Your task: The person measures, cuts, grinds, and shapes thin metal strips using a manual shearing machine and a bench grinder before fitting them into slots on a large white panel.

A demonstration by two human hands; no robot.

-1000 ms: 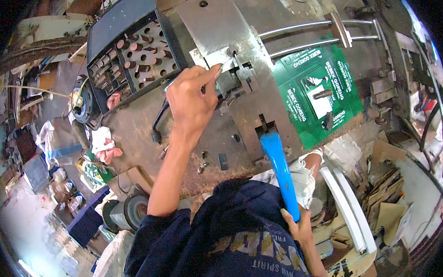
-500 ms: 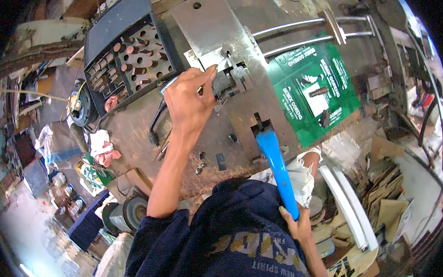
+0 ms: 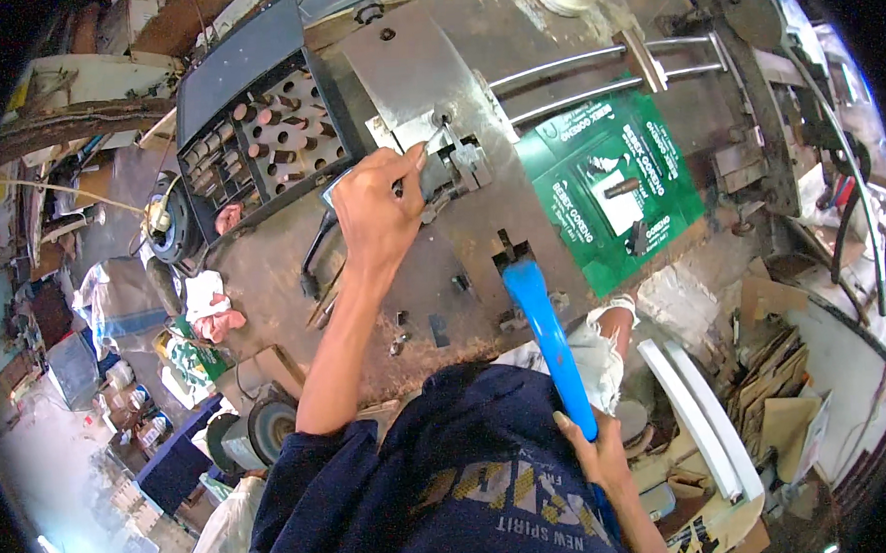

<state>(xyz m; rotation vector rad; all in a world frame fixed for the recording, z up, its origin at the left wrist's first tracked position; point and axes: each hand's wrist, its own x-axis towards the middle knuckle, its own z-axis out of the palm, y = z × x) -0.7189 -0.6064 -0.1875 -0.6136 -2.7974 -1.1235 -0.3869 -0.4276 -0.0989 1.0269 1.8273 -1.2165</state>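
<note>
That thin bright sliver (image 3: 438,137) is at your left fingertips, right next to the slotted metal block (image 3: 469,160); it's too small to make out properly. Compared with a second ago, not much has changed: the block and the green printed sheet (image 3: 542,166) sit a bit further left in your view, but that looks mostly like your head drifting. Your left hand (image 3: 384,199) hardly shifts against the block, and you're still pinching, thumb and index nearly together on the sliver, knuckles up, forearm running up from the lower left.

Your right hand (image 3: 603,453) is wrapped around the low end of the blue handle (image 3: 555,346), same as before, thumb along its side, forearm coming in from the bottom edge. The handle's upper end stays at the dark slot (image 3: 507,248) in the metal, leaning a little left toward the top. Further out, the black case (image 3: 329,102) with brown pegs lies left of the block.
</note>
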